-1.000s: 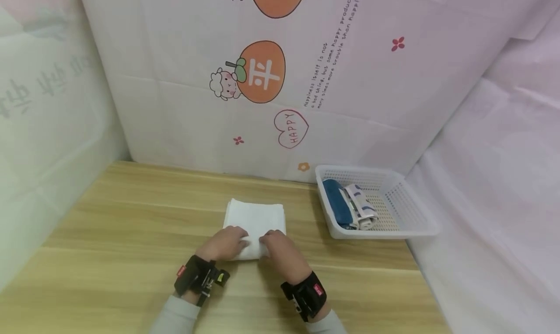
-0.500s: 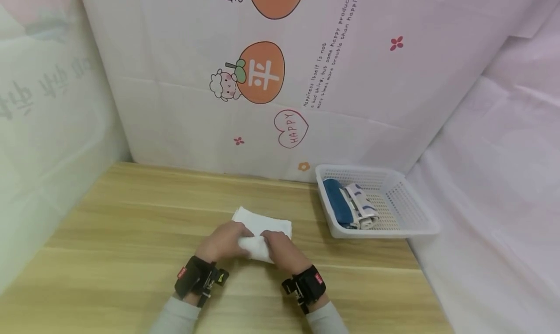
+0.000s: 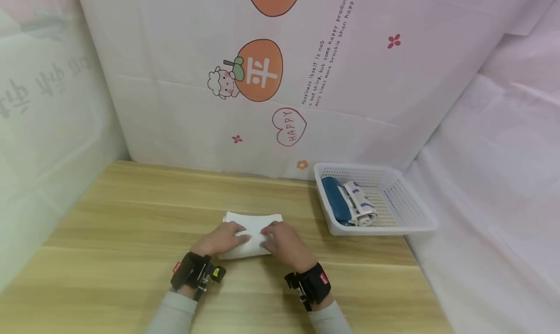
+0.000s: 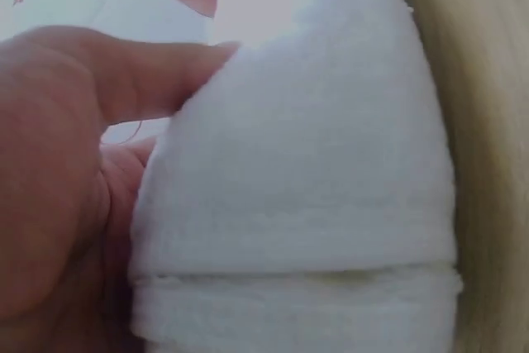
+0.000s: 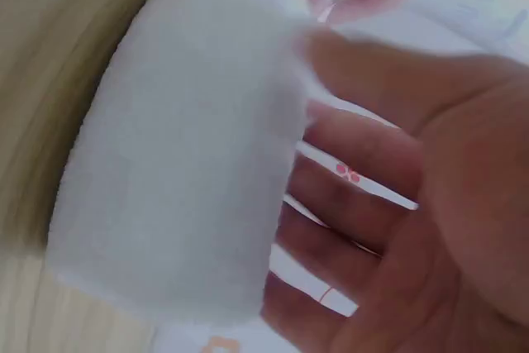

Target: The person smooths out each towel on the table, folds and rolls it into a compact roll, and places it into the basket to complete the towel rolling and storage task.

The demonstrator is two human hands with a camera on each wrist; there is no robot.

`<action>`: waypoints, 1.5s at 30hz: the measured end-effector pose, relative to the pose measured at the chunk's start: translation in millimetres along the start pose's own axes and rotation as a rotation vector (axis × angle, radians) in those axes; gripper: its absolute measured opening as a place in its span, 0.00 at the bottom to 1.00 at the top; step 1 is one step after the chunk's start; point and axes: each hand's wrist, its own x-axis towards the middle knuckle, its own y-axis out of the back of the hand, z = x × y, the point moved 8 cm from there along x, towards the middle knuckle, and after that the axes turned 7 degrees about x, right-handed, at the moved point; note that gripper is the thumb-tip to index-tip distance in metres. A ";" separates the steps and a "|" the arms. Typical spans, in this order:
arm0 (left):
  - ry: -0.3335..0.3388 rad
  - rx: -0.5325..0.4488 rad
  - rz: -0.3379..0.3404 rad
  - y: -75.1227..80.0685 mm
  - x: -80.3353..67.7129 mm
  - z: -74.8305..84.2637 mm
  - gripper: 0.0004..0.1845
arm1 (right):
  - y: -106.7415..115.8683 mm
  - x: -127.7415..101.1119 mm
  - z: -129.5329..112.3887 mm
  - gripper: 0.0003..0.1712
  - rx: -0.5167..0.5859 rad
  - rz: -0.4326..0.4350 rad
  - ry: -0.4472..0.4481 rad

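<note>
A folded white towel lies on the wooden table, in front of the person. On its left part rests the left hand, thumb and fingers apart. The right hand touches the right part in the same way. In the left wrist view the left thumb meets the upper edge of the towel, with its layered folds below. The right wrist view has the right hand's fingers spread and nearly straight along the towel's edge, the thumb blurred against it.
A white plastic basket stands at the table's back right. Inside it lie a rolled blue towel and a rolled white-and-purple patterned cloth. Printed white sheets hang behind and on both sides of the wooden tabletop.
The towel turned slightly askew and shifted right between the hands, then came back left and straighter. It shows less depth than before. The hands now sit farther apart with their fingers loosened.
</note>
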 end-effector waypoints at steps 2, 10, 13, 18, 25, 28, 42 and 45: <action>-0.005 0.079 0.066 4.1 0.8 2.2 0.19 | -2.4 0.2 -1.8 0.17 -0.025 -0.026 0.004; -0.073 0.200 0.185 18.6 -5.4 22.0 0.22 | -18.2 2.7 12.9 0.14 0.042 -0.054 -0.017; -0.050 0.151 0.107 13.1 -6.9 20.6 0.24 | -20.1 1.4 18.9 0.15 0.121 -0.064 -0.038; 0.031 0.074 0.056 7.7 -6.5 11.1 0.20 | -6.7 2.0 15.0 0.14 0.105 0.032 -0.016; -0.016 0.140 0.167 9.7 1.5 6.2 0.20 | 1.5 1.4 3.4 0.23 0.068 -0.019 -0.031; -0.081 0.149 0.222 14.6 1.9 12.0 0.17 | -3.4 4.1 8.5 0.23 0.102 -0.037 -0.036; -0.136 0.199 0.160 5.0 -0.8 12.2 0.23 | -10.4 -1.7 2.7 0.23 -0.020 -0.003 0.044; -0.097 0.137 0.097 8.6 -4.2 8.9 0.23 | -13.6 -5.8 -3.9 0.34 -0.112 0.005 0.053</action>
